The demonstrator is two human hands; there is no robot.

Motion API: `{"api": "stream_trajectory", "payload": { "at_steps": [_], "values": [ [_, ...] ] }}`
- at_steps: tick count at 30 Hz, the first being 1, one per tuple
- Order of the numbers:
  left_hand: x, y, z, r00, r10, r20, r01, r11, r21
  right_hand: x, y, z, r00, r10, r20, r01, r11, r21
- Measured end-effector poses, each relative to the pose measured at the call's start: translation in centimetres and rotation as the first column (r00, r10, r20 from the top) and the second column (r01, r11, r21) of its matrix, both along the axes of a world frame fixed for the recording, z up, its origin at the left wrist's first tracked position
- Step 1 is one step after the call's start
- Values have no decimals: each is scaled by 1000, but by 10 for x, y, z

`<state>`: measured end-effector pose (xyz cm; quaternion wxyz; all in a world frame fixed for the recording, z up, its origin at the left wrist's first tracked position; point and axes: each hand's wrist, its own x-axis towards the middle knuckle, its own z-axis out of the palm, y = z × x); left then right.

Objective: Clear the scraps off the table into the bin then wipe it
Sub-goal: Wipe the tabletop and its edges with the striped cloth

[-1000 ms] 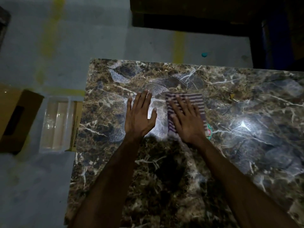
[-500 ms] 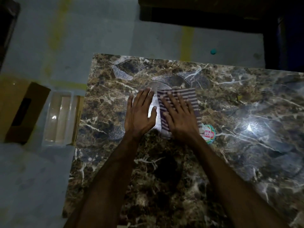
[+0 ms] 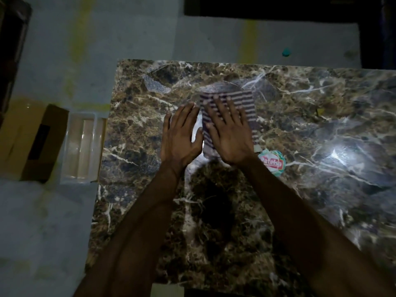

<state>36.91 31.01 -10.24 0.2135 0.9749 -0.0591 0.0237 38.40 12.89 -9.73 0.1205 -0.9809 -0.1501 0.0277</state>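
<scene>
A striped cloth [image 3: 246, 99] lies flat on the brown marble table [image 3: 137, 116]. My right hand [image 3: 229, 133] presses on it with flat, spread fingers. Just left of the cloth, my left hand [image 3: 182, 136] rests flat on the bare tabletop, fingers together and empty. A round scrap with a red and green label [image 3: 273, 162] lies on the table right beside my right wrist. A small yellowish scrap [image 3: 320, 111] sits farther right. A clear plastic bin [image 3: 82, 146] stands on the floor against the table's left edge.
A brown cardboard box [image 3: 27, 142] sits on the floor left of the bin. A small teal object [image 3: 286, 52] lies on the floor beyond the table. Dark furniture [image 3: 278, 7] stands at the back. A bright light glare [image 3: 336, 152] shows on the table at right.
My right hand has slid the cloth leftward toward my left hand, uncovering the round labelled scrap. My left hand has stayed in place.
</scene>
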Motion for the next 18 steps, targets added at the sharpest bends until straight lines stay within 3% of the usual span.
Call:
{"api": "stream_trajectory", "payload": {
  "at_steps": [4, 11, 15, 18],
  "values": [
    [-1, -1, 3, 1000, 7, -20, -7, 1000, -7, -28, -45, 3, 999, -8, -37, 8, 1000, 3],
    [0, -3, -6, 992, 23, 123, -20, 999, -25, 21, -35, -7, 946, -325, 4, 325, 946, 11],
    [-7, -5, -6, 966, -9, 257, 7, 1000, 7, -7, 5, -13, 977, -209, 32, 208, 978, 22],
    [-11, -6, -5, 972, -27, 233, 14, 998, 59, -64, 17, -11, 990, -127, 69, 125, 992, 23]
  ]
}}
